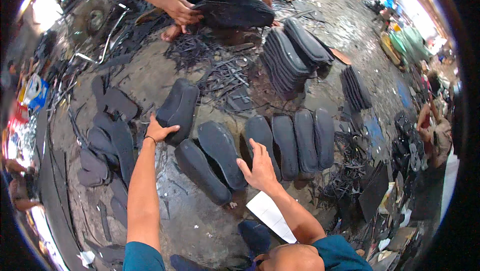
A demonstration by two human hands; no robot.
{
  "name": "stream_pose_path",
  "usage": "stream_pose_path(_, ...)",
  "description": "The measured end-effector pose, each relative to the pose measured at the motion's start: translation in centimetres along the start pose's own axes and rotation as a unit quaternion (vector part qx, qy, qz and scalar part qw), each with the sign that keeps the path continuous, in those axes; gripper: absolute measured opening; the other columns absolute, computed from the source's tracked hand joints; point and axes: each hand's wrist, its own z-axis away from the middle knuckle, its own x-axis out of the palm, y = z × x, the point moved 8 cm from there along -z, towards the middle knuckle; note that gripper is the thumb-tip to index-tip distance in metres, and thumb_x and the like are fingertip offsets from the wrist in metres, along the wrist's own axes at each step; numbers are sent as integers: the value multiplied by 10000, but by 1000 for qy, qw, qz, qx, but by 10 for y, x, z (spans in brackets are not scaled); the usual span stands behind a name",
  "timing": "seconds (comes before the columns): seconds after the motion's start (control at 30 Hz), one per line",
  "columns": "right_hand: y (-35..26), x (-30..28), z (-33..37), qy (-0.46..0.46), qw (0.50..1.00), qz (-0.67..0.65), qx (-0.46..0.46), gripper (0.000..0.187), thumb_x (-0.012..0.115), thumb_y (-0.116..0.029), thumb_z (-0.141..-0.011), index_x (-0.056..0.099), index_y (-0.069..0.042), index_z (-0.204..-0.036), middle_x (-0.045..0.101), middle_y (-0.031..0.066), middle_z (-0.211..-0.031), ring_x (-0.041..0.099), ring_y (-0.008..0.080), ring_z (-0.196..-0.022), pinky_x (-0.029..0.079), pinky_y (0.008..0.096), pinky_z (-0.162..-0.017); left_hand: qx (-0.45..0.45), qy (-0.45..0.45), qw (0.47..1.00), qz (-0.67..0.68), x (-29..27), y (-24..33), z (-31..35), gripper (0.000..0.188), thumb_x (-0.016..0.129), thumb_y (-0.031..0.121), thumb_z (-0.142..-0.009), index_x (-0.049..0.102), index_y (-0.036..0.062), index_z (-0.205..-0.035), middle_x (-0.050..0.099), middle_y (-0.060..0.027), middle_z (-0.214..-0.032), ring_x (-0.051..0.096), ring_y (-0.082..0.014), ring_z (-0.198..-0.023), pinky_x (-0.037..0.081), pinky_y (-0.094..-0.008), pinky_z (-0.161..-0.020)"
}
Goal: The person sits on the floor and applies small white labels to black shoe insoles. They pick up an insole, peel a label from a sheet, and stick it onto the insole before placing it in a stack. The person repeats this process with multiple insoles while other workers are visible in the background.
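Note:
Thick black shoe soles lie on the dirty floor in front of me. My left hand [161, 130] cups the near left end of a stack of black shoe soles [181, 106], its thumb across the near end and its fingers along the side. My right hand [260, 168] is open, fingers spread, between a slanted sole [220, 151] and an upright sole [261, 133]; whether it touches them I cannot tell. Another slanted sole [200, 171] lies closer to me. To the right, several more soles [306, 141] stand in a row side by side.
Opposite me a person's hand [182, 12] is beside a black sheet [235, 13]. Tall sole stacks [287, 63] stand at the far right, with a smaller stack [356, 88] nearby. Cut pieces [115, 136] lie left, black scraps [220, 78] ahead, and a white strip [270, 216] near my right forearm.

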Motion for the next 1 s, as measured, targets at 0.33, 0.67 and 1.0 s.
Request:
stream_pose_path(0.33,-65,-45,-18,107,973,134,-158,744,740,-234,-817,384,6,-1424,406,203,-1433,364,390,-1343,261,484,-1101,236,138,950,-151,-102,119,54,829,886,251,-562,520,13,-1266,596,-215,-1209,586,-383,-1128,483,-422,-956)
stream_pose_path(0.67,-127,16,-26,-218,927,-297,-71,754,785,-327,-842,373,55,-1346,530,209,-1309,559,271,-1190,441,365,-1009,240,216,931,171,-140,139,258,961,819,152,-780,221,-4,-1516,228,-150,-1565,293,-256,-1429,291,-439,-1149)
stream_pose_path(1.0,-60,75,26,-159,801,-536,215,388,654,-317,-965,627,4,-1180,665,45,-1095,593,133,-982,469,308,-890,-137,60,668,729,-19,-14,305,392,541,314,-1009,549,29,-1278,619,-79,-1213,595,-217,-1103,477,-393,-969)
